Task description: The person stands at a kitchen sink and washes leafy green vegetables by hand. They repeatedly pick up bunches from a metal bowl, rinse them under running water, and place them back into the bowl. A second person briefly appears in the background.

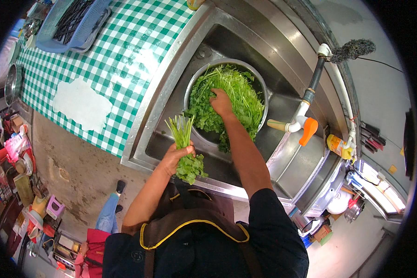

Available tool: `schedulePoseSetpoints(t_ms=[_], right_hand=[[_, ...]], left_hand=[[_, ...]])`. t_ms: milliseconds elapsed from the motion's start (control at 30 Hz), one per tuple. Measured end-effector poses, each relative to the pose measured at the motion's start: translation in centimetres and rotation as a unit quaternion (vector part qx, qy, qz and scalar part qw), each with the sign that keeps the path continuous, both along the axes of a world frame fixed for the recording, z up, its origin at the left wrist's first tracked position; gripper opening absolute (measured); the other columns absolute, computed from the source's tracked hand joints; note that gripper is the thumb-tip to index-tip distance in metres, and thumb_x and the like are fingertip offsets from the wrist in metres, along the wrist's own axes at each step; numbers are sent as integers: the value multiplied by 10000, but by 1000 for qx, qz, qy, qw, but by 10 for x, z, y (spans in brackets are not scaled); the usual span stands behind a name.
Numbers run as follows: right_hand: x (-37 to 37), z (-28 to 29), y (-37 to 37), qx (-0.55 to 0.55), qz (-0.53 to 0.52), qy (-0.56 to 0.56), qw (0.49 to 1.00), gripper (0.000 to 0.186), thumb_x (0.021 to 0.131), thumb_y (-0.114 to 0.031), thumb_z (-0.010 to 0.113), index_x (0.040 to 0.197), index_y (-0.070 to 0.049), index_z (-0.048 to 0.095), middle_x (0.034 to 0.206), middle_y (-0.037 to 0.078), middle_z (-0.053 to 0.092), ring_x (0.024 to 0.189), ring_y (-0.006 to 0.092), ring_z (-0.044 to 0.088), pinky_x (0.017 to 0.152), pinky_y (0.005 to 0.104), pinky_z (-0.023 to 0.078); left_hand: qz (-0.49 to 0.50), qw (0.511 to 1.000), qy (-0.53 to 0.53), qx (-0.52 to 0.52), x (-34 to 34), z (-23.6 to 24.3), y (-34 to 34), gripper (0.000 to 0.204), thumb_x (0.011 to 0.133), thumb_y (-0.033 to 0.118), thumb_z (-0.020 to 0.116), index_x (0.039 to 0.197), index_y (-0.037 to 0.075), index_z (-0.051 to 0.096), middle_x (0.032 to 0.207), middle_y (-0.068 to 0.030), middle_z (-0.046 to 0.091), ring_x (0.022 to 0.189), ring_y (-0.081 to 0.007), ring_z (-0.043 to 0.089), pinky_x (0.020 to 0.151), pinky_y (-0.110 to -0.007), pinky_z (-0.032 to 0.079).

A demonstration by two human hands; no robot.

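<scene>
A bunch of cilantro point(183, 139) is gripped in my left hand point(173, 157), its pale stems pointing away from me and its leaves hanging below my fist. This bunch is over the near-left edge of the sink. A round metal basin point(265, 88), heaped with more cilantro point(236, 83), sits in the steel sink point(171, 104). My right hand point(221, 103) reaches into the basin, its fingers curled down into the leaves at the middle of the heap. The fingertips there are partly hidden by the greens.
A pipe tap with an orange handle point(308, 131) stands right of the basin. On the left, a green checked tablecloth point(120, 51) bears a blue basket point(44, 44) of dark sticks. A yellow bottle point(337, 146) stands beyond the tap. Another person's leg point(107, 213) shows at lower left.
</scene>
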State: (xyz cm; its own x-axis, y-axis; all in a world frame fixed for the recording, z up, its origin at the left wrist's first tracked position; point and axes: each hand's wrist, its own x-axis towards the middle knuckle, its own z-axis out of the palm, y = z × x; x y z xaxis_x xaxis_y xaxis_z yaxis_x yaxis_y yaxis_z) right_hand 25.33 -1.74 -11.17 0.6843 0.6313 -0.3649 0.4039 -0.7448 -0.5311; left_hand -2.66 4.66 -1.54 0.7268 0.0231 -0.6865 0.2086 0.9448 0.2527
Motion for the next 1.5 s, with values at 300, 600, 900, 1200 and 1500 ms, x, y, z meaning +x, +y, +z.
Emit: schedulePoseSetpoints(t_ms=[300,600,900,1200,1500], right_hand=[[7,26,19,64,-146,185,970,349,807,-117,629,1144,-32,658,1099,170,672,901,345,661,795,449,517],[1,21,61,15,220,-164,962,265,750,-96,605,998,-77,696,1076,115,659,1138,318,559,938,436,444],[35,4,35,2,109,-65,992,410,766,-124,633,1173,-80,656,1279,133,604,1195,341,536,1035,424,408],[-18,57,-5,68,3,-147,987,357,806,-138,619,1145,-34,654,1248,189,605,1145,377,549,1012,462,411],[-114,112,-69,179,-251,223,925,397,927,-259,624,1248,-27,603,1261,146,615,1186,263,567,1022,403,415]], left_hand=[[-15,1000,3,7,4,-4,-5,279,849,118,724,1090,55,598,880,-49,628,822,-193,624,756,-342,503],[-8,1000,16,-14,1,-2,-2,302,848,145,726,1094,32,592,880,-67,644,830,-181,622,797,-322,487],[4,1000,7,-2,2,4,-1,265,857,140,719,1076,45,603,869,-51,638,824,-174,621,776,-324,493],[26,999,0,-22,-7,7,5,268,857,135,716,1081,57,589,879,-51,623,827,-185,619,768,-334,503],[29,995,-92,20,11,43,26,286,861,158,712,1084,55,565,891,-70,617,857,-205,616,788,-342,500]])
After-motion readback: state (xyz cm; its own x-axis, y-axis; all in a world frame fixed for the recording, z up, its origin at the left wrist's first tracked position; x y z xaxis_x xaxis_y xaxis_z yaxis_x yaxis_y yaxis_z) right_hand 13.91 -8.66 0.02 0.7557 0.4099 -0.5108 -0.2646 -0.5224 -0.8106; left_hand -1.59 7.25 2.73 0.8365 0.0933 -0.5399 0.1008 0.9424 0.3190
